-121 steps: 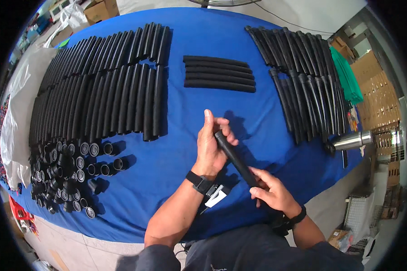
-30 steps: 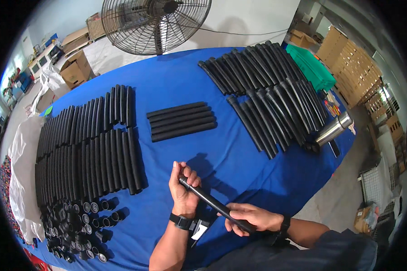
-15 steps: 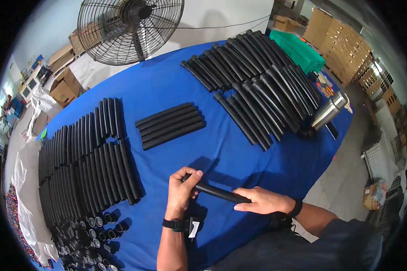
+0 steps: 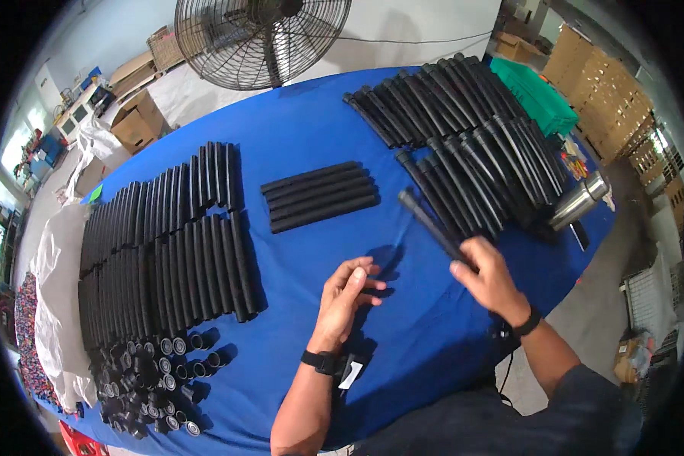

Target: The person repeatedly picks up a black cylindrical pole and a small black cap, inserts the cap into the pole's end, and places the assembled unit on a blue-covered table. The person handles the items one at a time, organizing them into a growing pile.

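My right hand (image 4: 490, 277) is closed round the near end of a black tube (image 4: 433, 222), which has a wider cap at its far end. The tube is held beside a stack of capped black tubes (image 4: 463, 175) at the right. My left hand (image 4: 347, 300) holds nothing; its fingers are apart above the blue cloth. Beyond the left hand, several plain black tubes (image 4: 319, 197) lie side by side. Two rows of plain black tubes (image 4: 163, 266) fill the left side, with a heap of round black caps (image 4: 152, 387) in front of them.
A steel flask (image 4: 581, 201) lies near the right edge of the blue-covered table (image 4: 304, 114). Behind the capped tubes sits a green crate (image 4: 536, 95). A large fan (image 4: 266, 38) stands past the far edge, and a white plastic sheet (image 4: 59, 296) hangs at the left.
The tube has left my left hand and moved right in my right hand, toward the capped tubes. My left fingers have spread. The whole view has shifted.
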`<act>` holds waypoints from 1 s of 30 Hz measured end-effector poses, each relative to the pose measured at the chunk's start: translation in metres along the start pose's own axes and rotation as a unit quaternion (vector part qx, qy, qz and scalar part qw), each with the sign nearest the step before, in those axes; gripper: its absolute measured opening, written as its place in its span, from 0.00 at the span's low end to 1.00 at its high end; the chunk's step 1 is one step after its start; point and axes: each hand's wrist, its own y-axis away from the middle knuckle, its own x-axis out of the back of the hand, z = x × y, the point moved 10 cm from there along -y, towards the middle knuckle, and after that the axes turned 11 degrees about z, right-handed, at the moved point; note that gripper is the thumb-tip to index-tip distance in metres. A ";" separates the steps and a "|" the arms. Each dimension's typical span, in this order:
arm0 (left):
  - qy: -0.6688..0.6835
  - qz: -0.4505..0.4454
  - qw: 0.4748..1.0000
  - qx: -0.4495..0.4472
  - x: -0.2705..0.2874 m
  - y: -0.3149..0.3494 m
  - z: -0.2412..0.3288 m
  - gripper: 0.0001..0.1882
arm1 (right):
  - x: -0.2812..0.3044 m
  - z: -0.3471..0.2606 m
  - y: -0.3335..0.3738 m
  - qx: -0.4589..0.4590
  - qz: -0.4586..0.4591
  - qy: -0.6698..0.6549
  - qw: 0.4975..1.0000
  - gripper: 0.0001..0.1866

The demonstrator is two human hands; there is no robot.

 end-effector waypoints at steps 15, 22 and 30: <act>-0.030 -0.013 0.999 0.002 0.001 -0.004 -0.005 0.19 | -0.013 0.118 -0.072 -0.027 0.079 0.218 0.972 0.17; -0.035 0.005 0.999 0.011 0.009 -0.004 -0.010 0.18 | 0.068 0.078 -0.120 -0.042 -0.042 0.148 0.987 0.13; -0.031 0.007 0.999 0.008 0.005 -0.005 -0.007 0.17 | 0.155 -0.020 -0.307 0.018 -0.013 0.146 0.989 0.17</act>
